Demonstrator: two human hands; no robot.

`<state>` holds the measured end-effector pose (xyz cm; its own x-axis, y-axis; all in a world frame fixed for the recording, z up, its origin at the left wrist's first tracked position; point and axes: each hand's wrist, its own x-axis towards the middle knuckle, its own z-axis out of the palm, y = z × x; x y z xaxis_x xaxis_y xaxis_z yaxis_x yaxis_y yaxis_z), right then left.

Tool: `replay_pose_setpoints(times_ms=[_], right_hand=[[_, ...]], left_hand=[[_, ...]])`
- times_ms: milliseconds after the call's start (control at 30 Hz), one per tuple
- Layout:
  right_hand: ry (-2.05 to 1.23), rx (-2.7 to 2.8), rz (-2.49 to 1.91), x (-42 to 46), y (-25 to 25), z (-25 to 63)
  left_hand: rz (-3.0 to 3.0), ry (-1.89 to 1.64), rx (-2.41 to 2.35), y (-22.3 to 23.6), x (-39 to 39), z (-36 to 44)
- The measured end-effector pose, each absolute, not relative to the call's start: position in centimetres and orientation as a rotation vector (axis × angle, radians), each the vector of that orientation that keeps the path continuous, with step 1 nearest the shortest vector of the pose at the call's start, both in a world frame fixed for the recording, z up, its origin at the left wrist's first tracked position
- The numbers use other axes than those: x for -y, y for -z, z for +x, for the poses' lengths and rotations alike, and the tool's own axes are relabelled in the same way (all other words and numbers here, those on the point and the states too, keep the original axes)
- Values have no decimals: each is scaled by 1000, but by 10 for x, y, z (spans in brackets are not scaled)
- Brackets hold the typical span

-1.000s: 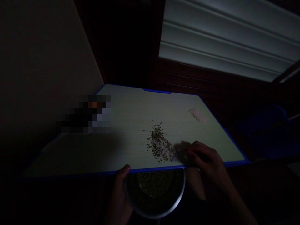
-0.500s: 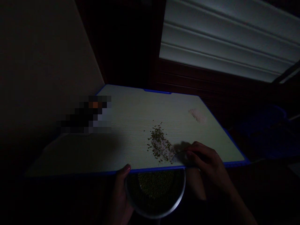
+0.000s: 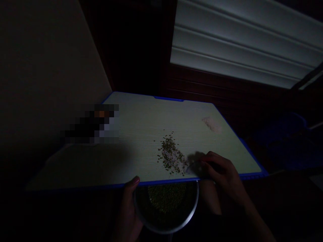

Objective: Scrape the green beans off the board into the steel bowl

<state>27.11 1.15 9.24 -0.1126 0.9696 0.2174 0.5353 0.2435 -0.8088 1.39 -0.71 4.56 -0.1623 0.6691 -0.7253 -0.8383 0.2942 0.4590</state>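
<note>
A mixed heap of green beans, likely mung beans, and white grains that look like rice lies on the pale, blue-edged table. My right hand pinches a thin utensil, seemingly a fork, whose tip touches the heap's near right side. Below the table's front edge is a round metal bowl with green beans inside. My left hand grips the bowl's left side, its thumb up at the table edge. Most of its other fingers are hidden in the dark.
A smaller pile of pale grains sits at the table's right. A blurred-out object stands on the left by the wall. Blue plastic items, perhaps chairs, are at the right. The room is dim.
The fork's tip has shifted slightly at the heap's near right side. Both hands stay almost where they were; the whole view has drifted a little.
</note>
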Motion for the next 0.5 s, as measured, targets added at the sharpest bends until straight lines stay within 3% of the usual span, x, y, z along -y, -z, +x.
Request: replay_pose_setpoints(times_ms=[500], right_hand=[[-768, 1740, -1310, -8, -89, 270]], left_hand=[[-182, -1367, -1104, -50, 6, 15]])
